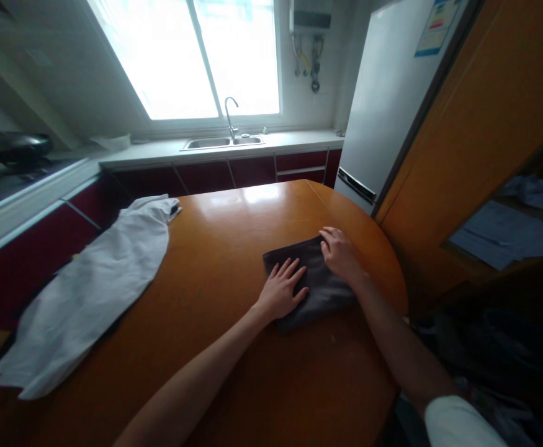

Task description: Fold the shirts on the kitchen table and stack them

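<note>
A dark grey folded cloth (318, 288), perhaps a garment, lies flat on the wooden table (206, 261). My left hand (281, 292) rests palm down on its left part, fingers spread. On the cloth's far right edge lies my right hand (339, 253), fingers stretched out and slightly bent, pressing the fabric from above. Neither hand has the cloth gripped between its fingers. Over on the left of the table is a pile of white clothing (113, 267), apart from both hands, with some dark fabric showing under its edge.
Beyond the table runs a white counter (154, 149) with a sink (208, 143) and a faucet (228, 115). A wok (13, 146) sits on the stove at left. The fridge (385, 93) stands behind the table's rounded right end. Papers (504, 233) lie on a shelf at right.
</note>
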